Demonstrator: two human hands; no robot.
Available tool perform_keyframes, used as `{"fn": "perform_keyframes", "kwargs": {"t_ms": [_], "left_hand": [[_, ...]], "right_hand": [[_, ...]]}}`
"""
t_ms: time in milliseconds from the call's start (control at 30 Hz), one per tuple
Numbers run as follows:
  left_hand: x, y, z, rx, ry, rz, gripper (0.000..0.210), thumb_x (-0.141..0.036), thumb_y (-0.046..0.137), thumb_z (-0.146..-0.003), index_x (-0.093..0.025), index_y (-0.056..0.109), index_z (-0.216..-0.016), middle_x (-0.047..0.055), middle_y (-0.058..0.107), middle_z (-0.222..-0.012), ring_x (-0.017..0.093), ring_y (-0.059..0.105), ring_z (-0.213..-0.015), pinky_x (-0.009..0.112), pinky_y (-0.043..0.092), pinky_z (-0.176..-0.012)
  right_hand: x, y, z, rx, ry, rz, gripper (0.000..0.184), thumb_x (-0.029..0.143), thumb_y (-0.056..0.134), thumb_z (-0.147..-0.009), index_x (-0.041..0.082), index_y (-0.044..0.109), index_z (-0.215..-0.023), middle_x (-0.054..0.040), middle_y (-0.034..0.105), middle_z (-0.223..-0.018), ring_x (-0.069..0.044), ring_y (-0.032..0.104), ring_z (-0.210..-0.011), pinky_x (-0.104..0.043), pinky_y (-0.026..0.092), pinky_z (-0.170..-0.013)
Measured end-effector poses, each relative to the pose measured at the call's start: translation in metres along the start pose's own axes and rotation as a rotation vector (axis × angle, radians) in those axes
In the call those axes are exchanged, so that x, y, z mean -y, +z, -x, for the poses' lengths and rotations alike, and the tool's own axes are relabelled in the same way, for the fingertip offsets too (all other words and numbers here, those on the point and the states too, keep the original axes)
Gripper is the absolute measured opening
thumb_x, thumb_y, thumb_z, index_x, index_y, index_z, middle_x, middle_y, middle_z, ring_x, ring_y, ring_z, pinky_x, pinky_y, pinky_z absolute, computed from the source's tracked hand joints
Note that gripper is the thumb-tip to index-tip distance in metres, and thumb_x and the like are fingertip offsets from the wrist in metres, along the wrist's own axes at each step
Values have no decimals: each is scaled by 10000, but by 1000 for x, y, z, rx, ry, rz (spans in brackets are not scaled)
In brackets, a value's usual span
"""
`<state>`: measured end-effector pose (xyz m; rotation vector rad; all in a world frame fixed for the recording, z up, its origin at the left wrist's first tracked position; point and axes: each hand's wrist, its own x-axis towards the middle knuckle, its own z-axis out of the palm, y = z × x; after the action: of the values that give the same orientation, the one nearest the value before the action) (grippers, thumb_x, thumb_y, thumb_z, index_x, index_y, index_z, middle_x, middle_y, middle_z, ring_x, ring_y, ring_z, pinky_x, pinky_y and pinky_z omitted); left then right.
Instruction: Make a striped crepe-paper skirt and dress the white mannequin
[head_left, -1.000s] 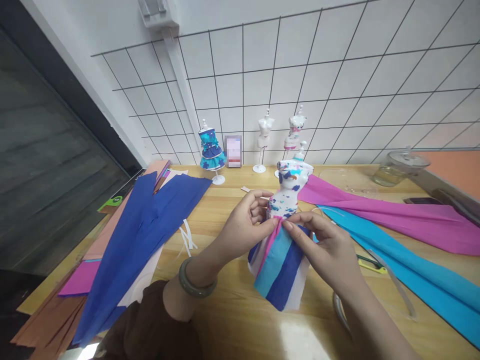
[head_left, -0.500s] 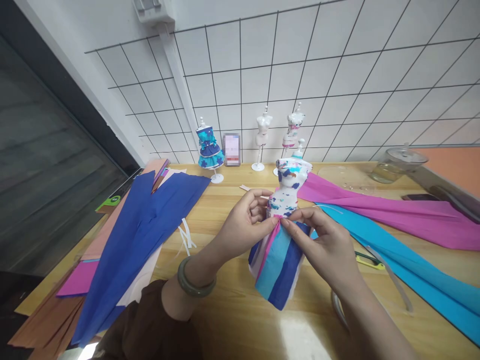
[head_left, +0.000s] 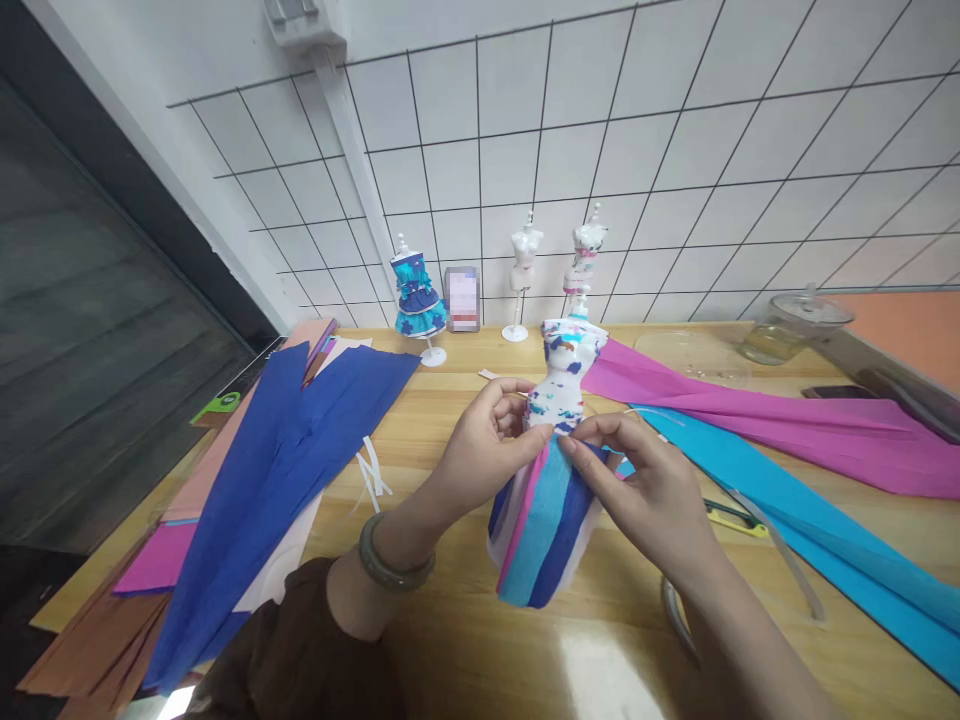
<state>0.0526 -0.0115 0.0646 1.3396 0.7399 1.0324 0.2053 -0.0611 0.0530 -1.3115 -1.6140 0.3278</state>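
Observation:
A small white dress form [head_left: 564, 385] with coloured smudges leans slightly over the table in front of me. Round its lower body hangs a striped paper skirt [head_left: 546, 530] in blue, turquoise, pink and white. My left hand [head_left: 499, 435] is closed on the left side of the dress form, its thumb pressed on the skirt's top edge. At the front of the waist, my right hand [head_left: 637, 465] pinches that same edge between thumb and forefinger, close to the left thumb. Fingertips partly cover the spot between them.
Blue crepe paper [head_left: 300, 470] lies left; pink paper [head_left: 750, 425] and turquoise paper [head_left: 817, 545] lie right, near a yellow cutter [head_left: 735, 520]. Behind stand a dressed form [head_left: 418, 295], bare form [head_left: 525, 260], third form [head_left: 586, 255] and phone [head_left: 463, 298]. A glass jar [head_left: 795, 325] stands far right.
The dress form has tilted and shifted a little to the left and down, with the skirt turning along. Both hands keep nearly the same places at the waist.

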Motion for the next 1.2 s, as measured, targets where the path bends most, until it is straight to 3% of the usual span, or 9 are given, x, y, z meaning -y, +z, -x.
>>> {"fn": "perform_keyframes", "kwargs": {"t_ms": [267, 433, 633, 800, 967, 1200], "left_hand": [[-5, -1, -1, -35, -107, 15, 417, -144, 662, -688, -164, 435, -1037, 31, 624, -855, 118, 604, -759, 229, 445, -686], [0, -6, -6, -99, -133, -17, 474, -157, 662, -670, -177, 415, -1074, 17, 621, -819, 127, 602, -723, 236, 432, -648], [17, -25, -17, -211, -85, -214, 478, -198, 660, -667, -175, 458, -1099, 5, 584, -776, 121, 569, -703, 233, 426, -629], [25, -41, -23, -248, -113, -370, 515, -271, 668, -662, -187, 470, -1131, 21, 584, -821, 130, 557, -692, 238, 425, -603], [26, -49, -24, -253, -127, -448, 513, -347, 654, -658, -222, 473, -1121, 30, 588, -873, 162, 575, -738, 250, 423, -595], [22, -48, -22, -254, -82, -472, 495, -330, 653, -655, -213, 489, -1107, 31, 589, -871, 147, 559, -737, 242, 425, -616]], "right_hand": [[-7, -3, 0, 4, 60, -42, 92, 305, 604, -816, 214, 588, -819, -3, 624, -742, -156, 599, -708, -267, 471, -634], [-1, -2, 0, -57, -208, 32, 122, 208, 623, -803, 199, 573, -914, -54, 609, -893, -195, 580, -864, -336, 455, -763], [22, 4, 12, 176, -559, 84, 300, 226, 678, -753, 150, 546, -1011, -103, 541, -926, -243, 513, -880, -391, 434, -707], [34, 18, 26, 246, -812, 165, 326, 145, 672, -726, 81, 548, -1021, -121, 530, -902, -244, 483, -816, -422, 421, -672], [31, 29, 32, 274, -862, 249, 274, 36, 591, -717, 79, 575, -987, -130, 554, -903, -253, 469, -814, -421, 417, -649], [26, 35, 35, 186, -887, 362, 171, 34, 599, -764, 100, 603, -922, -119, 574, -844, -225, 470, -758, -363, 396, -595]]}}
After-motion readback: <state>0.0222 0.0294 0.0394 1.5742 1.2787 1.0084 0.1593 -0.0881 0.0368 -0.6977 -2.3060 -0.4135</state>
